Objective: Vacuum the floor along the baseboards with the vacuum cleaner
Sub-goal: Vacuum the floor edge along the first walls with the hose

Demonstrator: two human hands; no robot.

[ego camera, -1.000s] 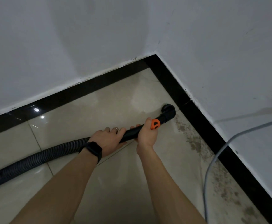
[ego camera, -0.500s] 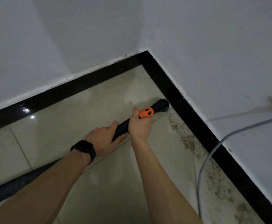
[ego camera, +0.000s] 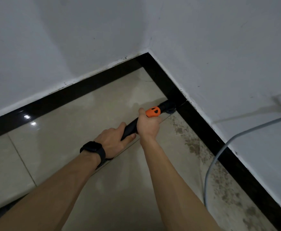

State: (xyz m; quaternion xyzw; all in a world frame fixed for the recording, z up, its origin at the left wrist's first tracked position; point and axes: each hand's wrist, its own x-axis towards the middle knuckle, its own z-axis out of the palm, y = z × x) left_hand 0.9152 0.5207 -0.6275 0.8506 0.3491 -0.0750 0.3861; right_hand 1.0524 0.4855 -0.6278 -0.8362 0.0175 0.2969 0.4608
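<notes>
Clamping left hand (ego camera: 113, 139) and right hand (ego camera: 148, 126) close together on wand (ego camera: 130, 127), steadying nozzle (ego camera: 167, 106) at 2 o'clock baseboard (ego camera: 203, 127).

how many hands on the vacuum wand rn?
2. The left hand, with the watch, grips the black wand further back toward the hose. The right hand grips it just behind the orange collar.
</notes>
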